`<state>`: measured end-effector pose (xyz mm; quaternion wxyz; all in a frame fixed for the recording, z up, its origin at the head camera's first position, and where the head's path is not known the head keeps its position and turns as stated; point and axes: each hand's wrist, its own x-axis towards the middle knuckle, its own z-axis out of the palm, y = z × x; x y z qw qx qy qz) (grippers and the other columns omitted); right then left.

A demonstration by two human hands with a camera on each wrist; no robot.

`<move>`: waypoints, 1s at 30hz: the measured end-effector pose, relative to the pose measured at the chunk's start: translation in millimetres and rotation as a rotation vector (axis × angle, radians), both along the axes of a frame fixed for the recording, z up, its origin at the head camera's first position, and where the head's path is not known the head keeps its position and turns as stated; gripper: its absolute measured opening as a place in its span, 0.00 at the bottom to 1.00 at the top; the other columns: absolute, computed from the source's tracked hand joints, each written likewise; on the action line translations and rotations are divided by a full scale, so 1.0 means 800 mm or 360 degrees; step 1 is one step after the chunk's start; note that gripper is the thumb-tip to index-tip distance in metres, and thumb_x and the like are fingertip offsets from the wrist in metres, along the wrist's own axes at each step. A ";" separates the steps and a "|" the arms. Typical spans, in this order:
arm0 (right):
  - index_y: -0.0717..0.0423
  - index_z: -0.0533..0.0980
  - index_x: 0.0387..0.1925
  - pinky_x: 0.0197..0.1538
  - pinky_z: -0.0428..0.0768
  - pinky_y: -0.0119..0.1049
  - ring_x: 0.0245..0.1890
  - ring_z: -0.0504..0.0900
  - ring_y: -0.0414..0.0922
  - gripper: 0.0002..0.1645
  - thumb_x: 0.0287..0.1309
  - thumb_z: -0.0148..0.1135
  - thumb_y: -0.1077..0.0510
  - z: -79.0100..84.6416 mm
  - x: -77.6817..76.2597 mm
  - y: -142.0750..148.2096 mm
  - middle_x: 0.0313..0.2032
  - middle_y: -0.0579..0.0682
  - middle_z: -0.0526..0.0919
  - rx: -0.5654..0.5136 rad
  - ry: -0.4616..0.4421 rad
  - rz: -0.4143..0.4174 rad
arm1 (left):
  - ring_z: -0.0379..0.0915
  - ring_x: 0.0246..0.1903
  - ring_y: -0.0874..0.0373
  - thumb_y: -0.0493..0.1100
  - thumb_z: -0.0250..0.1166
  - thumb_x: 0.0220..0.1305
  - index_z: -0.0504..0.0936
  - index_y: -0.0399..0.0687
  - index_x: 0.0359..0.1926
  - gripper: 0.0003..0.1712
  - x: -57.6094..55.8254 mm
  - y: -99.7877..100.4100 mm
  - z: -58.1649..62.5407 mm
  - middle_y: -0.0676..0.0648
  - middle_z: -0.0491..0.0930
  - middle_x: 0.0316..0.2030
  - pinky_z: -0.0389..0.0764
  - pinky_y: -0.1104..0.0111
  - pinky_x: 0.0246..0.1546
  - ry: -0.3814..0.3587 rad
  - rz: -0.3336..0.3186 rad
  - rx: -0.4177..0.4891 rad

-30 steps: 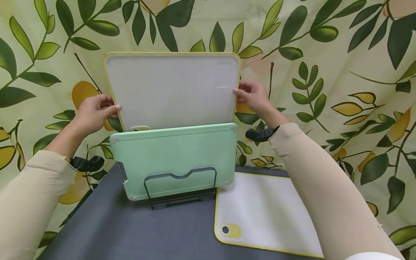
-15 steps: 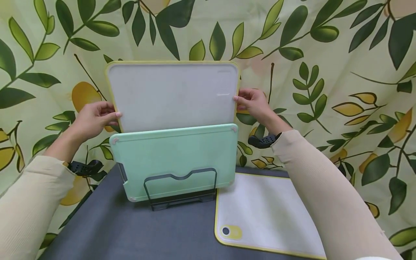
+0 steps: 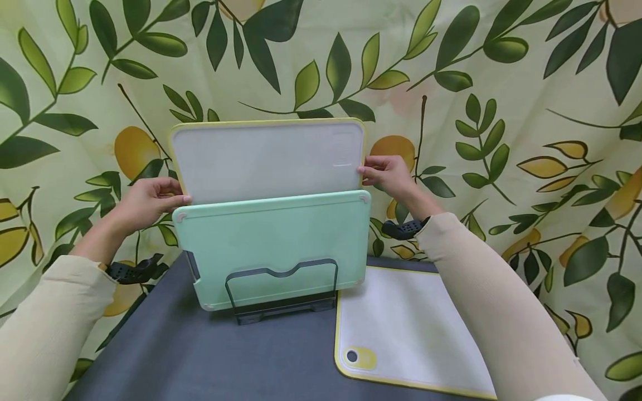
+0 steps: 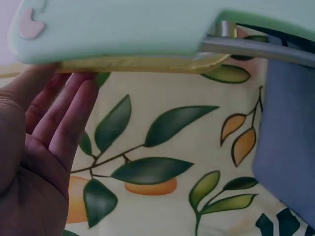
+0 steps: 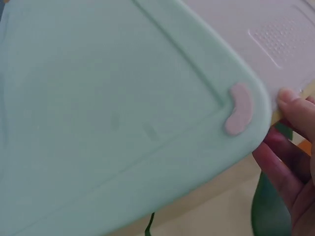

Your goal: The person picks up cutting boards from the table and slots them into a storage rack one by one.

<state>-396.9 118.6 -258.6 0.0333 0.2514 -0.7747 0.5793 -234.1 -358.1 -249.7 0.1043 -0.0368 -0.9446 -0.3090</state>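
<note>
A white cutting board [image 3: 271, 159] with a yellow rim stands upright behind a mint green cutting board [image 3: 276, 239], its lower part hidden by the green one. My left hand [image 3: 150, 201] pinches its left edge between thumb and fingers, right by the green board's top corner. On the opposite side, my right hand [image 3: 385, 174] pinches the right edge, thumb on the white face. The green board leans in a dark wire rack [image 3: 281, 273]. In the right wrist view, the thumb [image 5: 295, 110] presses the white board near a textured grater patch [image 5: 280, 39].
Flat on the grey table [image 3: 281, 356], to the right of the rack, lies another white board [image 3: 411, 328] with a yellow rim and a hanging hole. A leaf-patterned cloth [image 3: 501, 139] hangs close behind the table.
Both hands have moved down together with the white board, which has sunk further behind the green board. The green board, the rack and the board on the table have stayed in place.
</note>
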 end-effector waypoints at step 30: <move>0.72 0.82 0.48 0.40 0.83 0.29 0.33 0.83 0.32 0.13 0.68 0.60 0.66 -0.088 0.009 0.011 0.29 0.32 0.85 0.0168 -0.0106 0.0043 | 0.67 0.26 0.62 0.29 0.59 0.66 0.81 0.33 0.33 0.05 0.004 -0.013 -0.079 0.51 0.74 0.24 0.72 0.69 0.29 -0.0149 -0.0140 0.0051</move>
